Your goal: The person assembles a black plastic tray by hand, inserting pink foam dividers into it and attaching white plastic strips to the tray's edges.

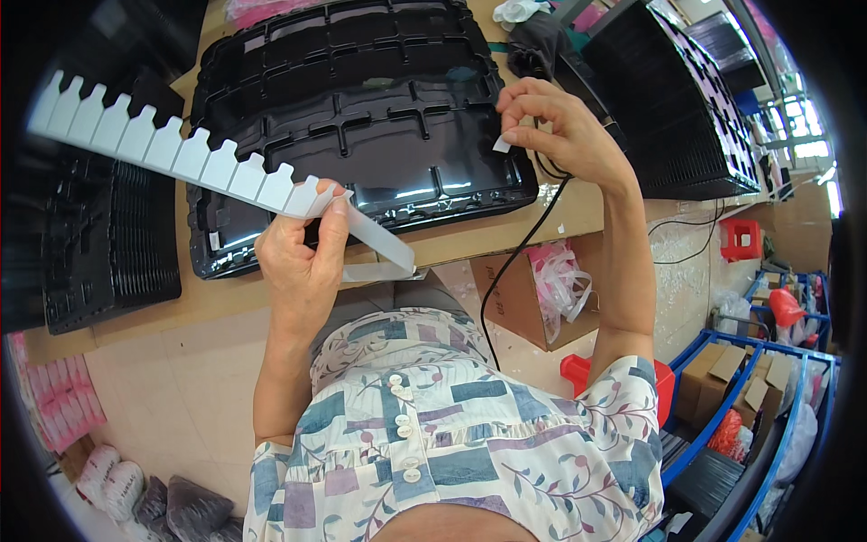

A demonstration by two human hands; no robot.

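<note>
Cardboard-brown worktop (578, 217) runs across the upper half of the view, with blue shelving (713, 443) and an open carton (510, 298) on the floor side. Flat on it, straight ahead of the person, lies a glossy black moulded tray (397, 163); that central spot seems chosen so both hands can reach its edges. One stack of black trays (135, 244) stands to the left and another stack (659, 108) to the right, probably kept at the sides to leave the middle usable.

At the near left, the left hand (302, 248) has its grip pinched on a long white tabbed strip (163, 144) close to one end — the rest slants up and leftward over the tray, apparently so the tabs stand away from the fingers, while a pale tail (384, 244) bends down below. Over the tray's right side, the right hand (564, 135) grasps a small white piece (501, 144) between thumb and fingertips — likely by its edge, to leave its face free. Whether that piece touches the tray, I cannot tell.
</note>
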